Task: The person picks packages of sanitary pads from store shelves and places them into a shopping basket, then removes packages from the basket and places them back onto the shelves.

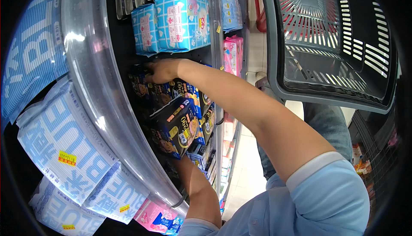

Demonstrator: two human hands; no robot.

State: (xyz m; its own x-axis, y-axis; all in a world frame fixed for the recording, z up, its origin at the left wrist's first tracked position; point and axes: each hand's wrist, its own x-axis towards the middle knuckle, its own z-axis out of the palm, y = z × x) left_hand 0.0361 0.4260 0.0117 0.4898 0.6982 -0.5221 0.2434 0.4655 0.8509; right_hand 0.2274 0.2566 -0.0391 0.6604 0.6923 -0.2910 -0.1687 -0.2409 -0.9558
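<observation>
My right hand (162, 71) reaches into the shelf, its fingers curled over the top edge of a dark package (139, 86) in a row of black and blue ones. A larger black package with gold print (175, 126) stands tilted in front of that row. My left hand (182, 164) comes up from below at the lower edge of this tilted package, and its fingers are hidden behind it. Light blue checked packs (182, 21) stand just beyond my right hand.
A clear curved shelf edge (96, 94) runs along the left, with blue and white packs (64, 146) past it. A grey and black basket (279, 86) is at the upper right. Pink packs (233, 55) stand behind a clear divider. Tiled floor (242, 171) shows between shelf and legs.
</observation>
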